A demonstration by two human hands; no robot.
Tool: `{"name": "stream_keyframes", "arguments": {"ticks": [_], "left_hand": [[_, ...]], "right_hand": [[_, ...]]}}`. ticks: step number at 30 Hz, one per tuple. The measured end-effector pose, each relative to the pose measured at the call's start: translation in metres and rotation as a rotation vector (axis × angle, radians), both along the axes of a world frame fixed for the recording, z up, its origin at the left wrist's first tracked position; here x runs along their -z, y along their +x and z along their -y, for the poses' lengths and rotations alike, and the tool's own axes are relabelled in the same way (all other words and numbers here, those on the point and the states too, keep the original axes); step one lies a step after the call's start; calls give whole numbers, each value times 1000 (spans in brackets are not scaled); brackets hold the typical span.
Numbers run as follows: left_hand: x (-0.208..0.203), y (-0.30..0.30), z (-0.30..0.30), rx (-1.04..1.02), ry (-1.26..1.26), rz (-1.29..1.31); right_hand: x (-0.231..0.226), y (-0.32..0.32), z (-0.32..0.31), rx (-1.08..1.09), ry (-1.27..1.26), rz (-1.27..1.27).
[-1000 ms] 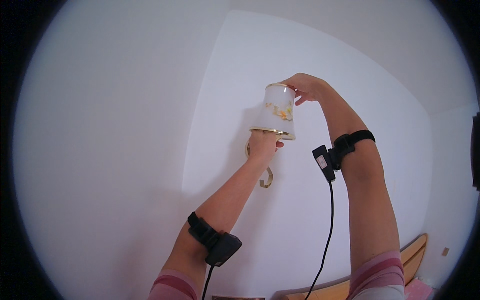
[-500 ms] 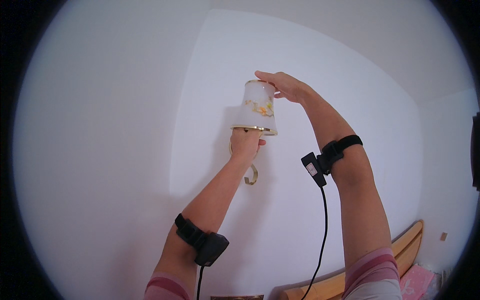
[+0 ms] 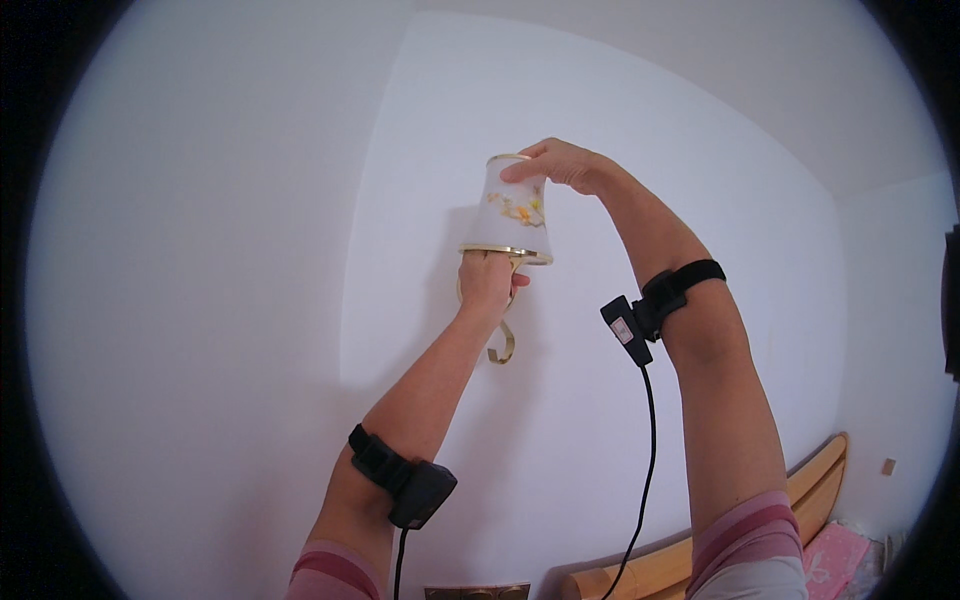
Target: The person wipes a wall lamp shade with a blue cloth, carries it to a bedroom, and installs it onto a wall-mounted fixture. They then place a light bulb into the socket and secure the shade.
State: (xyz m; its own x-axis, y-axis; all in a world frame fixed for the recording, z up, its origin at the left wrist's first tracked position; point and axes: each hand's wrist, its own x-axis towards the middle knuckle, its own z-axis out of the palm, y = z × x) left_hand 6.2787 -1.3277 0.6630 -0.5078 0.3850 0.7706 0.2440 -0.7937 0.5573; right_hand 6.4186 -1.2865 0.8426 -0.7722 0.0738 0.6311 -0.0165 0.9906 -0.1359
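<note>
A wall lamp with a white lampshade hangs on the wall. The shade has brass-coloured rims and orange and yellow flowers, and it widens downward. At its upper rim is my right hand, closed on the shade, the thumb on the front and the other fingers partly hidden behind. My left hand is directly beneath the lower rim, its fingers curled upward under the shade. What they grip there is hidden. Below and behind it shows the lamp's curled brass arm.
Black straps with small devices and cables sit on both forearms. At the lower right stand a wooden headboard and a pink cloth. A dark framed panel shows at the bottom edge. A small wall plate is at far right.
My right hand has shifted from resting by the top rim to gripping it, the thumb now lower on the shade's front. My left hand stays beneath the shade.
</note>
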Motion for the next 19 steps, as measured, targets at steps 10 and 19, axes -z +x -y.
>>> {"name": "stream_keyframes", "arguments": {"ticks": [10, 19], "left_hand": [[4, 4, 2, -101, -3, -41], [2, -3, 5, 19, -77, -33]], "right_hand": [[5, -1, -2, 129, -3, -113], [7, -5, -8, 95, -22, -129]]}}
